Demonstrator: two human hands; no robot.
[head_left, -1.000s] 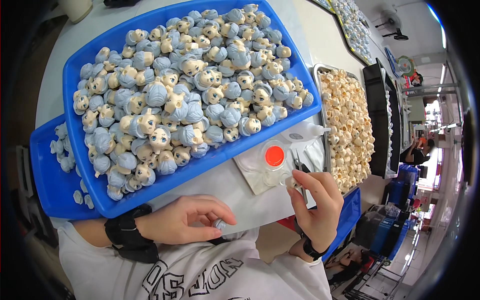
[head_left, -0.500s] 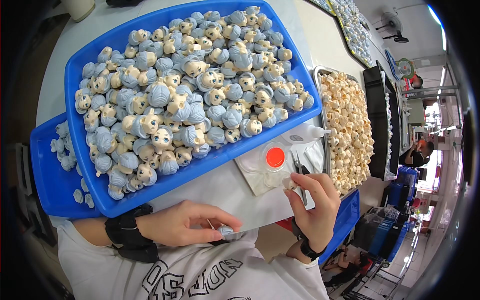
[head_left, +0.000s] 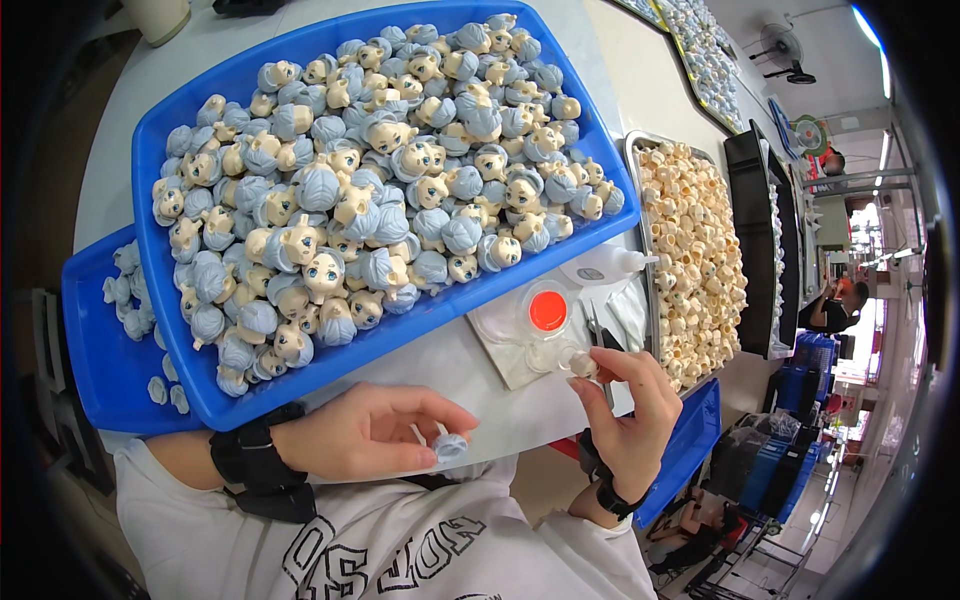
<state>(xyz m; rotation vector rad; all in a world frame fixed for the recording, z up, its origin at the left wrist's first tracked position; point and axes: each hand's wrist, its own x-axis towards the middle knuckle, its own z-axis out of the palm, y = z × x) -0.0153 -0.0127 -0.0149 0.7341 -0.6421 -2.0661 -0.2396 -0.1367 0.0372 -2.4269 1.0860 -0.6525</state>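
Note:
My left hand (head_left: pixel 372 432), near the table's front edge, holds a small blue-grey doll hair piece (head_left: pixel 450 447) at its fingertips, its hollow side partly showing. Between thumb and fingers of my right hand (head_left: pixel 637 418) is a small cream doll face part (head_left: pixel 582 366); its front is turned out of sight. Just beyond that part stands a clear round dish (head_left: pixel 525 312) with a red-orange disc (head_left: pixel 548 311). Tweezers (head_left: pixel 603 335) lie beside the dish, close to my right fingers. A white squeeze bottle (head_left: pixel 605 266) lies behind them, its nozzle pointing right.
A big blue tray (head_left: pixel 420 309) heaped with doll heads fills the table ahead, overlapping a smaller blue tray (head_left: pixel 95 345) of hair pieces. At right, a metal tray (head_left: pixel 655 300) holds many cream parts. Beyond it stands a black crate (head_left: pixel 745 230). Other people sit farther right.
My left fingers have spread a little and the hair piece has turned, showing more of itself. My right hand has shifted only slightly, still with the face part.

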